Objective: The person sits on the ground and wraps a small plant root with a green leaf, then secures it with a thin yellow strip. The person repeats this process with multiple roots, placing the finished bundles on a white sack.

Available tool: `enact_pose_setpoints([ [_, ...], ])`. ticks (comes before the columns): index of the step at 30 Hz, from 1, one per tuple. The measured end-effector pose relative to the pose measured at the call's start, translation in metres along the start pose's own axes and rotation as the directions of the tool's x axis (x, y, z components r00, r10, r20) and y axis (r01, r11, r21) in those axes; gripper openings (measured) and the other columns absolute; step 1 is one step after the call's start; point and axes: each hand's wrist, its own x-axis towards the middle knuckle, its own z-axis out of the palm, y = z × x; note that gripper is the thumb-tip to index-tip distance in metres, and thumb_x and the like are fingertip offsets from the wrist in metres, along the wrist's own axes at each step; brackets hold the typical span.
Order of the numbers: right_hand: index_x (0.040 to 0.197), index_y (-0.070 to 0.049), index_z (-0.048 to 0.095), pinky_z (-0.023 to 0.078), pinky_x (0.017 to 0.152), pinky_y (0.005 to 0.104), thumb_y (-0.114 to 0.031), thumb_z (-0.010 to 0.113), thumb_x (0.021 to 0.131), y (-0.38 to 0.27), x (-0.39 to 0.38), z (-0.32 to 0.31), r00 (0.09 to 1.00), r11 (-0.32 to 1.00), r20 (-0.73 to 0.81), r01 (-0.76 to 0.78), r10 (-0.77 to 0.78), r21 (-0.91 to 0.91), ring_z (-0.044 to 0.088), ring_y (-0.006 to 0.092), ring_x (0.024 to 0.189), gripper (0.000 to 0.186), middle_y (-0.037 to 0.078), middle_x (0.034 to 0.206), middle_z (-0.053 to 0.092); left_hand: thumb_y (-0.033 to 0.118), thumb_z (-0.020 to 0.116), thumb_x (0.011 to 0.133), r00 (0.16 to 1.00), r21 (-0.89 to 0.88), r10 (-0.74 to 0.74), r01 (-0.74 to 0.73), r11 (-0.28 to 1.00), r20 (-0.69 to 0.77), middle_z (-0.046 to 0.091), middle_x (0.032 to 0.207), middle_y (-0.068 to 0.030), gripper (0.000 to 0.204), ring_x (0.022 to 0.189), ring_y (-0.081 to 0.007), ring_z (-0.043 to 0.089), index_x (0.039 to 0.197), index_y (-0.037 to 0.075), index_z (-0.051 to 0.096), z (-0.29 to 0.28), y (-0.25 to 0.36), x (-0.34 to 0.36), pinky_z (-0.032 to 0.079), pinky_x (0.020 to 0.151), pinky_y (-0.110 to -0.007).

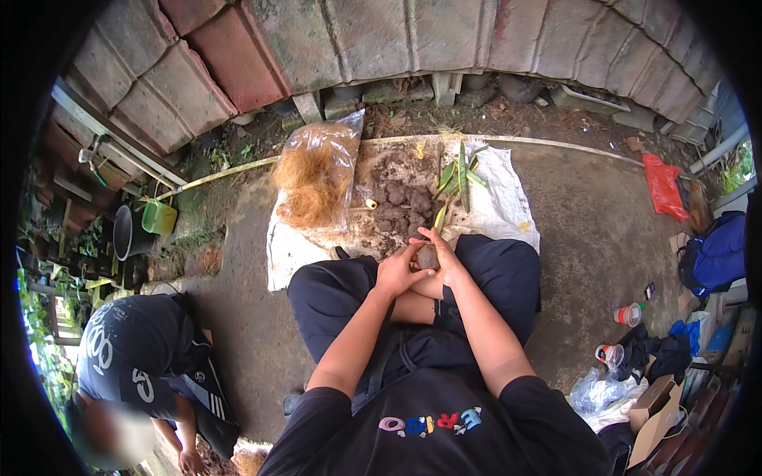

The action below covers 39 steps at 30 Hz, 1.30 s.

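I sit cross-legged with a rounded grey-brown ball of soil (427,256) between my hands, above my crossed legs. My right hand (447,258) cups it from the right side. Curved around its left side is my left hand (399,272), with the fingertips close to the right fingers. Just beyond, a heap of dark soil clumps (403,205) lies on a white sheet (506,198). Long green leaves (463,176) rest right of the heap, and a yellowish leaf (440,217) reaches toward my fingers. Whether that leaf joins the ball, I cannot tell.
A clear plastic bag of brown fibre (316,174) stands at the sheet's left. Another person (147,357) bends over at the lower left. A red plastic bag (665,186), a cup (627,315) and an open cardboard box (657,412) are on the right.
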Motion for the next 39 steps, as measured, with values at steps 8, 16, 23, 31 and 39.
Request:
enact_pose_setpoints([
  [8,0.141,-0.012,0.047,0.054,0.08,0.0404,-0.074,0.031,0.092,-0.005,-0.007,0.014,0.995,0.99,-0.101,0.034,-0.02,0.138,0.064,0.0228,0.094,0.08,0.012,0.118,0.063,0.036,0.079,0.072,0.953,0.193,0.25,-0.216,0.957,-0.172,0.053,0.12,-0.0114,0.065,0.112,-0.0331,0.053,0.13,0.019,0.055,0.007,-0.006,-0.007,0.047,0.093,-0.043],
  [16,0.133,-0.011,0.056,0.049,0.086,0.0418,-0.075,0.032,0.091,-0.001,0.004,0.001,0.988,0.989,-0.139,0.082,-0.065,0.123,0.062,0.0204,0.094,0.08,0.011,0.109,0.067,0.03,0.075,0.077,0.925,0.217,0.343,-0.306,0.927,-0.161,0.051,0.125,-0.0109,0.057,0.115,-0.0331,0.051,0.13,0.017,0.056,0.007,0.002,-0.005,0.044,0.098,-0.043],
  [23,0.128,-0.011,0.059,0.045,0.087,0.0402,-0.074,0.045,0.088,-0.005,0.006,0.008,0.978,0.999,-0.205,0.036,-0.035,-0.001,0.059,0.0185,0.09,0.075,0.005,0.092,0.063,0.027,0.079,0.073,0.923,0.183,0.338,-0.306,0.934,-0.183,0.05,0.13,-0.0092,0.058,0.117,-0.0348,0.05,0.126,0.015,0.058,0.007,-0.002,-0.001,0.044,0.098,-0.044],
  [31,0.112,-0.008,0.061,0.045,0.074,0.0304,-0.067,0.057,0.087,0.004,0.014,0.005,0.963,0.987,-0.243,0.085,-0.117,-0.137,0.057,0.0136,0.075,0.064,0.002,0.079,0.058,0.027,0.079,0.072,0.941,0.193,0.304,-0.274,0.942,-0.147,0.05,0.129,-0.0104,0.056,0.118,-0.0344,0.048,0.123,0.013,0.059,0.005,-0.004,0.001,0.042,0.099,-0.045],
  [39,0.127,-0.01,0.052,0.051,0.07,0.032,-0.063,0.05,0.093,0.014,0.026,-0.007,0.934,0.979,-0.295,0.189,-0.203,-0.075,0.062,0.0166,0.079,0.063,0.006,0.088,0.064,0.029,0.075,0.078,0.956,0.201,0.249,-0.216,0.955,-0.157,0.051,0.126,-0.0118,0.053,0.119,-0.0341,0.049,0.125,0.013,0.056,0.008,-0.001,0.003,0.043,0.1,-0.044],
])
